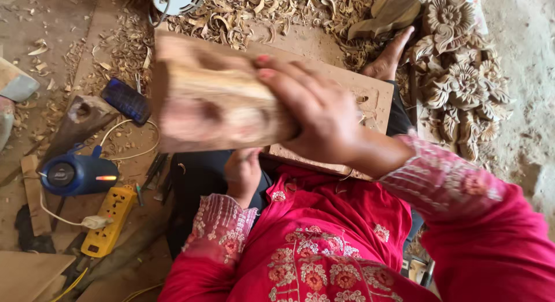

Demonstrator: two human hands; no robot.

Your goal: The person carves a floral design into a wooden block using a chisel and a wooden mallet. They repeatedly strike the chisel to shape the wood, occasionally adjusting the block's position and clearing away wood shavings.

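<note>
Under the right hand (324, 120), fingers (289, 88) clamped on a blurred pale wooden mallet block (219, 105); flat brown carving board (370, 96) barely cut; left hand (243, 172) curled, grip untellable.

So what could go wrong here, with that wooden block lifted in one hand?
The right hand grips only one end of the blurred pale wooden block, so it could slip. It would likely land on the flat brown carving board or the left hand beneath. The yellow power strip sits among wood shavings, a possible fire risk.
</note>
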